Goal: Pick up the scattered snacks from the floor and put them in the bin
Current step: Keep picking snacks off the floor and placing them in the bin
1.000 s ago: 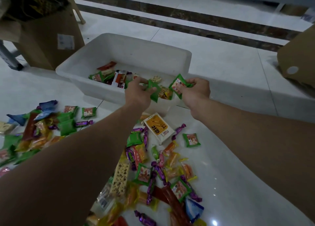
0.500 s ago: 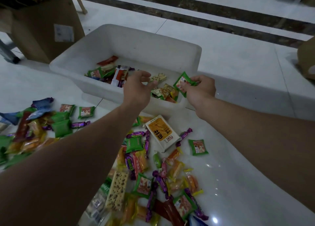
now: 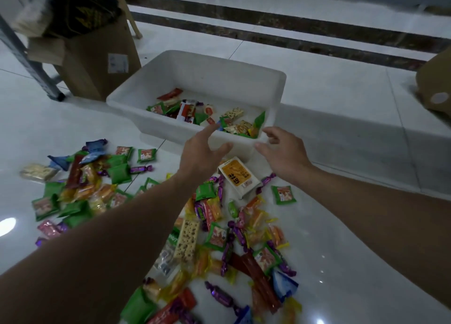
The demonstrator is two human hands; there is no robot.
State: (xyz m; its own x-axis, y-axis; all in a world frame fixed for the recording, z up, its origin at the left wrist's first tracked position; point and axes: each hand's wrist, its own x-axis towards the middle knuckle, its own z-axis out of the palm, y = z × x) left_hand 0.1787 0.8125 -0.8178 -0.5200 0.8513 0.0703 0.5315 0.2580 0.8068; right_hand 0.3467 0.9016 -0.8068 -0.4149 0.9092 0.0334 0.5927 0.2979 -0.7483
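A white plastic bin [image 3: 210,77] stands on the tiled floor and holds several wrapped snacks [image 3: 185,108]. A green packet [image 3: 259,121] leans against its right inner wall. My left hand [image 3: 202,150] and my right hand [image 3: 283,150] hover at the bin's near rim, fingers spread, with nothing in either. Below them many snacks lie scattered on the floor [image 3: 219,235]: green packets, orange and purple candies, a nut bar [image 3: 186,240]. An orange and white carton [image 3: 238,177] lies just in front of the bin, between my wrists.
A brown cardboard box [image 3: 97,62] with dark contents stands left of the bin, beside a metal leg [image 3: 31,64]. Another cardboard box [image 3: 436,84] sits at the right edge. A second heap of snacks [image 3: 85,184] lies at the left.
Both hands held green packets over the bin a second ago; both have let go and drawn back to the near rim. The packets now lie in the bin.
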